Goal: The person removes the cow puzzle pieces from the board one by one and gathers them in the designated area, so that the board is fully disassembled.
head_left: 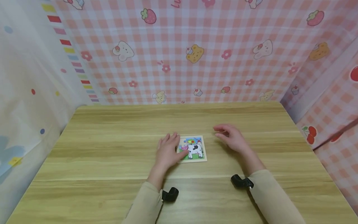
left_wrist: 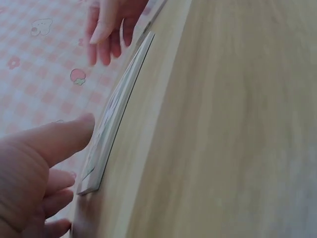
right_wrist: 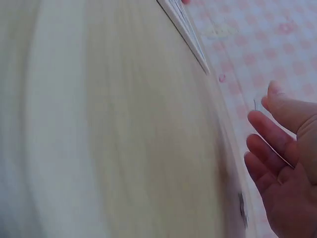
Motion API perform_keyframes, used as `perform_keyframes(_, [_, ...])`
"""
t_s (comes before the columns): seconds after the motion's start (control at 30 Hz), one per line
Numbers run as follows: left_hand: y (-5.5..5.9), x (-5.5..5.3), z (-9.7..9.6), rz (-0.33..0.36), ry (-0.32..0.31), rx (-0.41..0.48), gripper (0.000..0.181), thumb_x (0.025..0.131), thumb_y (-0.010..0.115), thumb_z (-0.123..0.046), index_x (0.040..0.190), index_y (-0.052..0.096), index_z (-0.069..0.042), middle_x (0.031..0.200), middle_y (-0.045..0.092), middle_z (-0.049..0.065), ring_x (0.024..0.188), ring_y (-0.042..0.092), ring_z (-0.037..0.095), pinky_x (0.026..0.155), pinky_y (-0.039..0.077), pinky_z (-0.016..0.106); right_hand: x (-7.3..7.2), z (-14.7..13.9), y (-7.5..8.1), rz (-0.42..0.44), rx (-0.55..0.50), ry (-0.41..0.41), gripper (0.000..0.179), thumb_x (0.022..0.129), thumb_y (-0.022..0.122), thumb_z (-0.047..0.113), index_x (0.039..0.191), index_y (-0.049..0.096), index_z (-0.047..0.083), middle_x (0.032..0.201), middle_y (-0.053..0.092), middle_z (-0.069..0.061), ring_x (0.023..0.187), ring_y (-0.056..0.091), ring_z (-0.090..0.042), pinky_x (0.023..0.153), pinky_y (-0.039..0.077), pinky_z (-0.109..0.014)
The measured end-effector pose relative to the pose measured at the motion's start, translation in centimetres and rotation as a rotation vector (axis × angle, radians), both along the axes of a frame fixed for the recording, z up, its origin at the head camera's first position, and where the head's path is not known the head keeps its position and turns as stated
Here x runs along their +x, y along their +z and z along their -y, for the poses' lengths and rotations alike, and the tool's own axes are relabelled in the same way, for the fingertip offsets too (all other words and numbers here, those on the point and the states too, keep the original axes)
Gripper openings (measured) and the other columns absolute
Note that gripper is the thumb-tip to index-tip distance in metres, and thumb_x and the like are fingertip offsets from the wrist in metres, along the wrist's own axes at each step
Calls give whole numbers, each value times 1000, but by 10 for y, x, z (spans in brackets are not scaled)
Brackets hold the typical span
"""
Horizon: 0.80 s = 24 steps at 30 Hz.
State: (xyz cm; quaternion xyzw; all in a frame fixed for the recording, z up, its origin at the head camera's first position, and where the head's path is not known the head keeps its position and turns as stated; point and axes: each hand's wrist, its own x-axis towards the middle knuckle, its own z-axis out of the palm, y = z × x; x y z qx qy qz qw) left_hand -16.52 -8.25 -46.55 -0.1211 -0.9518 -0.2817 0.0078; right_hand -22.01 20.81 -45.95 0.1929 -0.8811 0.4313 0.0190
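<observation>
Checked cloth (head_left: 179, 34): pink and white, printed with fruit and animal figures; it hangs behind your work area.
Wood counter (head_left: 112, 152): light-grained; it carries the picture board.
Picture board (head_left: 196, 151): lies at the middle of the counter, cow image upright to you, pale border along its edges. Its left edge is partly covered by your left hand.
Left grip (head_left: 167, 153): your left hand is at the board's left edge, fingers extended, thumb spread over the picture. No firm hold shows; you cannot tell from these views whether the thumb presses the surface.
Right grip (head_left: 234, 139): your right hand is raised to the right of the board and apart from it, fingers loosely bent, thumb spaced from them, holding nothing.
Board step: judged to be placing or steadying the board with your left hand alone.
Next board move: judged to call for a choice. To adjust the board, bring your right fingers to its free right edge and square it from both sides; otherwise, lift your left thumb clear without dragging the board.
</observation>
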Motion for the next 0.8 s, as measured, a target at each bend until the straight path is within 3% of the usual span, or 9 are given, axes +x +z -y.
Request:
perform_keyframes(0.23, [-1, -6, -6, 25, 64, -50, 87, 84, 70, -58, 148, 45, -5, 156, 34, 11, 147, 20, 38, 120, 7, 53, 1, 26, 3, -33, 53, 170, 31, 91, 71, 8, 120, 68, 1, 117, 68, -14, 107, 61, -31, 94, 49, -48])
perform_keyframes(0.43, [-1, -8, -7, 34, 84, -65, 86, 82, 71, -59, 147, 47, -7, 156, 35, 10, 147, 21, 37, 120, 8, 52, 1, 43, 5, -13, 93, 224, 30, 90, 73, 12, 120, 69, 5, 120, 68, -10, 117, 58, -30, 106, 40, -49])
perform_keyframes(0.53, [-3, -9, -7, 29, 88, -53, 85, 81, 72, -59, 146, 49, -8, 155, 36, 10, 146, 22, 37, 120, 8, 52, 0, 51, 7, 5, 119, 253, 30, 91, 73, 13, 120, 69, 5, 120, 68, -8, 116, 58, -28, 105, 41, -49])
perform_keyframes(0.8, [-5, -9, -5, 23, 94, -38, 82, 81, 73, -58, 144, 52, -10, 154, 39, 8, 147, 22, 34, 120, 9, 48, -3, 68, 8, -90, 240, 328, 30, 89, 75, 15, 119, 70, 8, 114, 68, -5, 104, 60, -24, 96, 46, -45])
